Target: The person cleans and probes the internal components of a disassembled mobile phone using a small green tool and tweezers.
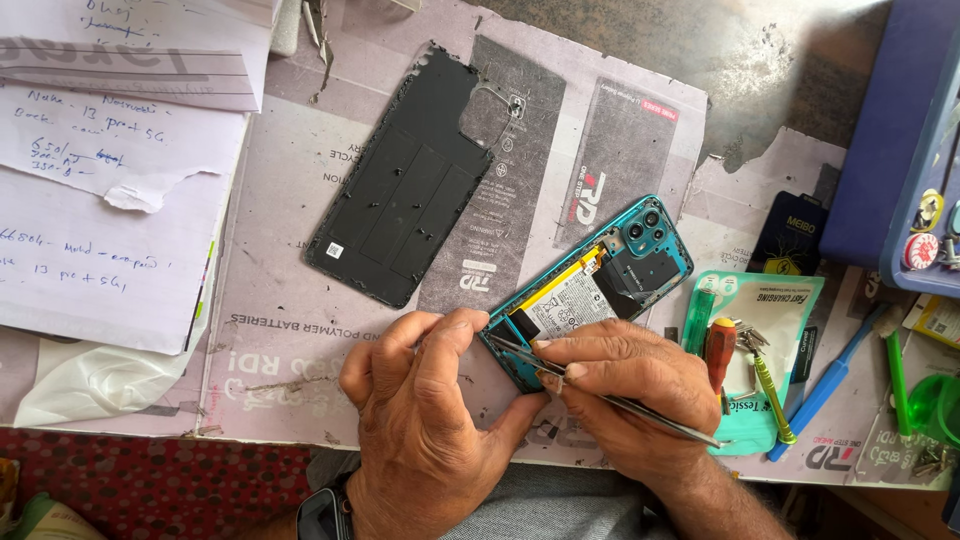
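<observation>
Teal phone (590,290) lies opened up, left hand (420,400) bracing its bottom edge, fingers pressed together. Right hand (625,385) fingers pinch metal tweezers (600,395) near the battery (565,305); a slip could puncture it.

the opened phone (600,285) is laid at an angle on the paper mat (300,330), its near end covered by both hands. the left hand (420,420) is placed at its left, the right hand (620,385) at its right, with tweezers (640,410) held across the phone's near end. the removed back cover (405,185) is laid behind and left of the phone. handwritten papers (100,200) are spread further left. screwdrivers (745,375) are laid right of the phone, just beside the right hand.
</observation>
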